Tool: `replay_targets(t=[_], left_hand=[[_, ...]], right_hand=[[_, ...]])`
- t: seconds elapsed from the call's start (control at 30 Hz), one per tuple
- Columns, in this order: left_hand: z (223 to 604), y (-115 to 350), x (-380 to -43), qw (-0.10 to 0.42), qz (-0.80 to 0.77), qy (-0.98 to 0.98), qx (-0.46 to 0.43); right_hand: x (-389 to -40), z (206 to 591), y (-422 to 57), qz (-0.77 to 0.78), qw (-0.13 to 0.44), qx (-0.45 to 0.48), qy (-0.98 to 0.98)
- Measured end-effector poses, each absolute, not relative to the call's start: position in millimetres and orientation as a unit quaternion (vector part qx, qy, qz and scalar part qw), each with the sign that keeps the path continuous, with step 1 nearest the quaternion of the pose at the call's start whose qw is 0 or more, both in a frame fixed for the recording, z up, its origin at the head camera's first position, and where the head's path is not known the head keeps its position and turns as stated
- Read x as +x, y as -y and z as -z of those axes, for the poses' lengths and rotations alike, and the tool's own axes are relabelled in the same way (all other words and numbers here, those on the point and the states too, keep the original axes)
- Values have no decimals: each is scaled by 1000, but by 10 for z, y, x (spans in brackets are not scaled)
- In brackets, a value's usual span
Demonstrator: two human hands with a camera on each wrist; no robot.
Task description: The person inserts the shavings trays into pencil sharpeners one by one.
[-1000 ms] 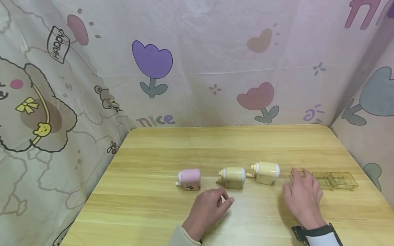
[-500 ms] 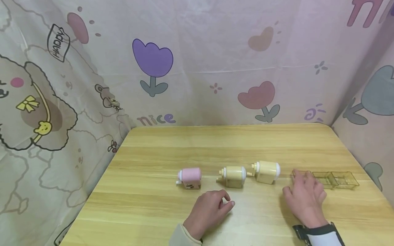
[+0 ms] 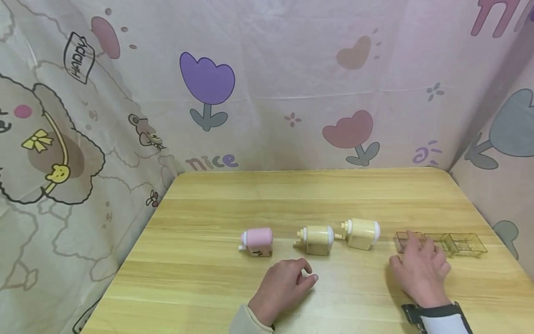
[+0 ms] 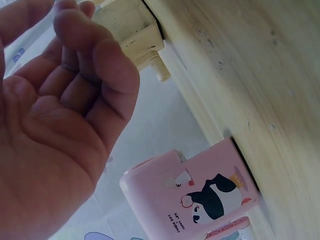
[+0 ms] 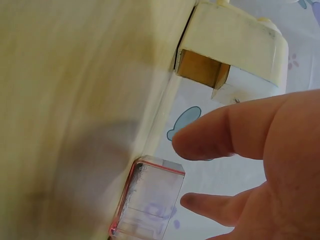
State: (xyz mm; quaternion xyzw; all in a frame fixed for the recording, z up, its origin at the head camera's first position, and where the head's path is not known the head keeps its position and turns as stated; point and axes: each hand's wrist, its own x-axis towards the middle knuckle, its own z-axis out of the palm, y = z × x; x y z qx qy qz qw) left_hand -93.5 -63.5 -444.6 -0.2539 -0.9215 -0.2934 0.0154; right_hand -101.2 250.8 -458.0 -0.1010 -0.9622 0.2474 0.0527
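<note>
A pink crank pencil sharpener (image 3: 258,237) with a panda print stands left of two pale yellow sharpeners, one in the middle (image 3: 318,241) and one to the right (image 3: 362,233). My left hand (image 3: 283,285) is in front of the middle one, fingers loosely bent and holding nothing. At the right, my right hand (image 3: 422,276) hovers by a row of clear plastic drawers, fingers spread. The leftmost drawer (image 5: 155,197) has a reddish edge and sits apart from its fingertips in the right wrist view. Yellowish drawers (image 3: 471,243) are partly behind that hand.
The right yellow sharpener (image 5: 240,42) shows an open slot low in its body. All of these stand on a wood-grain table (image 3: 292,195). A printed cloth (image 3: 267,93) hangs behind the table and along both sides.
My right hand has drawn slightly right and back, uncovering more of the leftmost drawer. The left hand and the sharpeners have stayed in place.
</note>
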Motion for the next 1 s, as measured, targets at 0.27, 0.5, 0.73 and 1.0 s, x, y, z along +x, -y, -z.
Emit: replay_targets(t=[0.27, 0.5, 0.73, 1.0], left_hand=[[4447, 647, -932, 5, 297, 921, -251], [4450, 654, -939, 7, 299, 920, -254], [4460, 650, -937, 16, 300, 919, -256], [4461, 651, -936, 14, 300, 919, -256]], right_hand=[[-1011, 4579, -2507, -233, 65, -100, 965], [-999, 4563, -2481, -234, 77, -98, 964], [-991, 4565, -2490, -228, 88, -97, 965], [-989, 4589, -2515, -204, 93, -86, 971]])
